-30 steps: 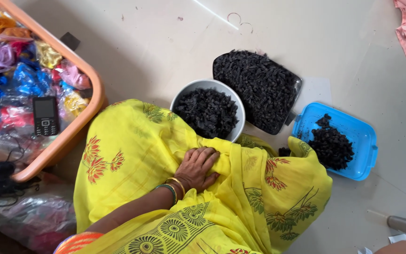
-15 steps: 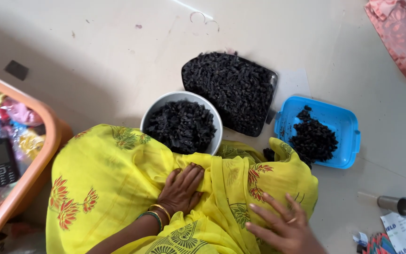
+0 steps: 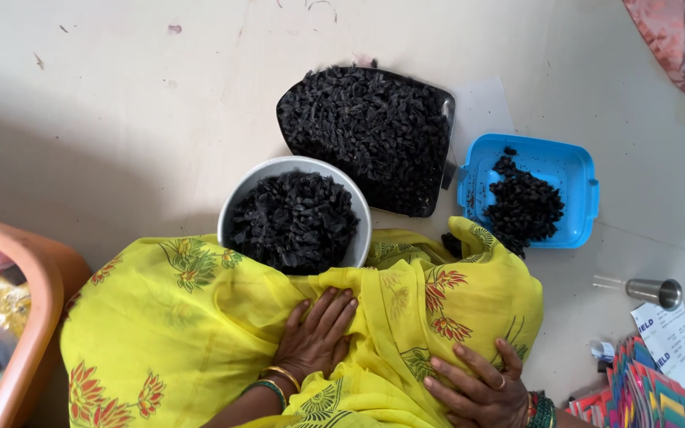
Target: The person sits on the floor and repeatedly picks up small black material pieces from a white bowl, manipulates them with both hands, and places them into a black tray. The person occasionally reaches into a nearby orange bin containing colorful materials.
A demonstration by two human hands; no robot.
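1. Head view: the left hand (image 3: 316, 334) is laid flat and open on the yellow cloth (image 3: 200, 317).
2. The right hand (image 3: 477, 388) is spread open on the same cloth.
3. The white bowl (image 3: 235, 208) of black bits is partly hidden by the cloth.
4. A black tray (image 3: 370, 135) and a blue tub (image 3: 572, 170) are seen just beyond.
5. An orange basket (image 3: 37, 317) is seen at the left, a metal cup (image 3: 660, 292) at the right.

Home floor, work being done seated: pale bare floor (image 3: 120, 119) is serving as worktable, a white bowl (image 3: 295, 170) and blue tub (image 3: 576, 170) of black bits sitting there, orange basket (image 3: 37, 309) lying alongside.
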